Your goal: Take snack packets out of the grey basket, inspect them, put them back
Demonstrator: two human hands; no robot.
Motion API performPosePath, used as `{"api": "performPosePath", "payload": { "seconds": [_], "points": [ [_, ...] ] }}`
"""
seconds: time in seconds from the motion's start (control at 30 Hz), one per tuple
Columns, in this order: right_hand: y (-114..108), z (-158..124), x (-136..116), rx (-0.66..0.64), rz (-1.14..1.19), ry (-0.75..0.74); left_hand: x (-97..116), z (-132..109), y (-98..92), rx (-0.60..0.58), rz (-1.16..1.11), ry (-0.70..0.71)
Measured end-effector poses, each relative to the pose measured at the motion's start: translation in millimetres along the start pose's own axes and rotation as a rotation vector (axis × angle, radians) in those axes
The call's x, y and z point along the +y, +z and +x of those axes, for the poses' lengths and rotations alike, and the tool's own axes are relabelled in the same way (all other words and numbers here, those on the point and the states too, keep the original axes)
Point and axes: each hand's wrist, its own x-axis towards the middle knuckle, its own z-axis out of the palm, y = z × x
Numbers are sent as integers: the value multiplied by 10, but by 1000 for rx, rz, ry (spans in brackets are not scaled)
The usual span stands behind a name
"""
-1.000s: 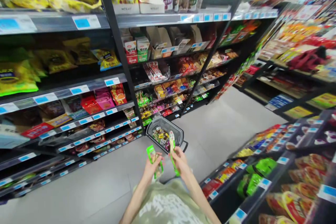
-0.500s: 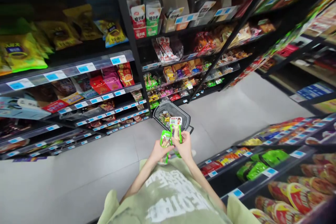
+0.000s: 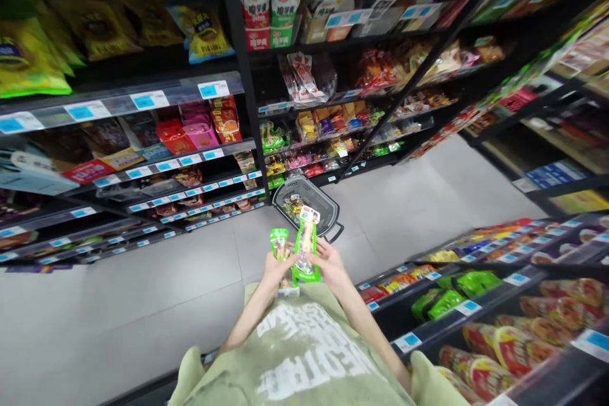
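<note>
My left hand is closed around a narrow green snack packet, its clear middle showing pale pieces inside. My right hand grips a second green packet with a white printed top, its thumb across the clear front. Both packets stand upright side by side in front of my shirt, the right one slightly overlapping the left. Beyond them a grey shopping basket sits on the floor, with several small snack packs in its far left part.
Ahead and to the left rise snack shelves with blue-and-white price tags. On the right, close to my arm, a low shelf holds green bags and cup noodles. Grey tiled floor runs between them.
The two packets have moved slightly apart and turned more upright, so more of the right one's front shows. My hands sit a little further left, and the view has shifted slightly.
</note>
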Motion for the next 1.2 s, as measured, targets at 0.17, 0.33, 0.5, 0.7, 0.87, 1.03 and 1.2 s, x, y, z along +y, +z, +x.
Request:
{"api": "performPosePath", "payload": {
  "seconds": [0.17, 0.33, 0.5, 0.7, 0.87, 1.03, 1.2],
  "points": [
    [-21, -86, 49, 22, -29, 8, 12, -25, -39, 35, 97, 84],
    [-89, -117, 39, 39, -127, -18, 4, -96, -9, 5, 80, 66],
    [-87, -158, -61, -53, -211, -1, -22, -176, -44, -12, 99, 65],
    [-18, -188, -18, -36, -205, 5, -53, -207, -125, 17, 113, 88],
    [-13, -170, -3, 0, -203, 22, -61, -174, -130, 4, 144, 86],
    [-43, -152, -11, 16, -180, 32, -16, -140, -114, -14, 175, 77],
    [-92, -124, 32, 17, -223, -4, 2, -89, -108, -17, 174, 95]
  ]
}}
